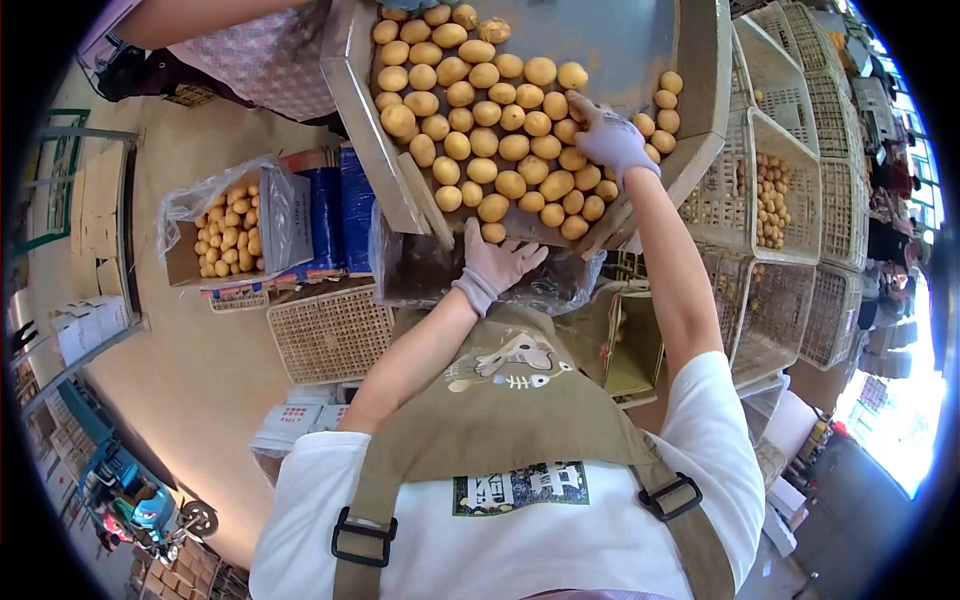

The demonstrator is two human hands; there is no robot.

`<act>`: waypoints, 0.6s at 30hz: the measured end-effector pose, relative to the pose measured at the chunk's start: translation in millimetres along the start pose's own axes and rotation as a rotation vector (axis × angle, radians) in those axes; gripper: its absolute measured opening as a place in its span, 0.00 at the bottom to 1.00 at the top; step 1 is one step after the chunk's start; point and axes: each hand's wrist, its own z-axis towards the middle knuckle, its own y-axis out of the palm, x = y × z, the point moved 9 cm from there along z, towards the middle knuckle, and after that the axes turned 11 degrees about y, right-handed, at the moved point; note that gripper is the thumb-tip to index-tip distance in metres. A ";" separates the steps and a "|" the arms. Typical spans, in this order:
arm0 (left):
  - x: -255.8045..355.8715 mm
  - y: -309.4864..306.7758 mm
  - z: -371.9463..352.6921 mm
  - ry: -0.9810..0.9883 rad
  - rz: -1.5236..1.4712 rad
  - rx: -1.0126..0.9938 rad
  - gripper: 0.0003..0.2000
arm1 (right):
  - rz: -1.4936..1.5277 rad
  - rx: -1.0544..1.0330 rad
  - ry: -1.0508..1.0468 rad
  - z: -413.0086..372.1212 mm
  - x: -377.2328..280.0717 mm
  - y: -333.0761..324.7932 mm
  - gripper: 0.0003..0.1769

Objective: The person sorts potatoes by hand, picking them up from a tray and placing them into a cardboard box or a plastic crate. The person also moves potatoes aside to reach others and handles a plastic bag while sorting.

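Note:
Many potatoes (512,148) lie spread over a metal sorting table (620,50) with raised sides, mostly on its left and front part. My right hand (610,142), in a pale lavender glove, reaches over them from the right, fingers stretched out and touching potatoes at the pile's right edge. My left hand (498,266), gloved too, is at the table's front opening with thumb and fingers apart, just below a potato (493,232) at the lip. Under it is a box lined with clear plastic (420,272), partly hidden by the hand and my apron.
Left stands a plastic-lined carton of potatoes (230,235), with an upturned plastic crate (333,335) nearer me. Stacked crates (770,200) line the right, some holding potatoes. Another person's arm (200,20) reaches in at the top left. A parked scooter (150,510) is lower left.

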 end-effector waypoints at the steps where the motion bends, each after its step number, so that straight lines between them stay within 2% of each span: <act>1: 0.4 -0.6 2.3 0.016 0.035 -0.036 0.44 | -0.042 -0.011 0.064 -0.1 -8.4 -5.4 0.32; 3: 2.3 0.4 3.9 0.038 0.082 -0.065 0.44 | -0.099 -0.013 0.111 3.7 -8.3 -8.9 0.29; 6: 0.0 0.1 3.3 0.033 0.090 -0.052 0.43 | 0.301 0.197 -0.046 -32.8 10.6 -25.4 0.25; 7: 1.6 -0.2 4.4 0.020 0.076 -0.060 0.43 | 0.549 0.321 -0.133 -61.6 25.7 -33.9 0.23; 8: 2.1 -0.4 5.5 0.009 0.059 -0.068 0.43 | 0.660 0.375 -0.127 -99.0 41.0 -43.2 0.25; 9: 1.4 -2.7 6.7 0.002 0.046 -0.050 0.44 | 0.693 0.499 -0.211 -137.8 61.7 -45.5 0.27; 10: 1.0 -3.9 8.3 -0.005 0.036 -0.034 0.45 | 0.864 0.483 -0.129 -170.6 96.8 -27.8 0.29; 11: 0.5 -5.1 9.1 -0.011 0.029 -0.018 0.46 | 0.687 0.647 -0.199 -209.8 121.8 -20.6 0.29; 12: -0.2 -6.1 9.1 -0.016 0.023 -0.002 0.47 | 0.697 0.636 -0.131 -237.6 150.4 -1.5 0.30; 13: -0.4 -1.4 5.8 0.013 0.056 0.002 0.46 | 0.616 0.547 0.015 -254.6 191.2 35.2 0.30; 14: -0.1 -2.0 6.7 0.020 0.074 0.006 0.47 | 0.445 0.334 0.258 -263.1 209.0 53.4 0.29; 16: -1.5 -4.2 8.8 0.030 0.106 0.014 0.50 | 0.136 0.413 0.399 -276.1 225.6 66.6 0.27; 17: -2.0 -4.2 11.2 0.024 0.068 0.034 0.49 | 0.150 0.500 0.281 -269.9 226.1 62.5 0.25; 18: -3.2 -5.7 8.9 0.015 0.031 0.062 0.48 | 0.163 0.581 0.169 -258.0 185.8 24.9 0.24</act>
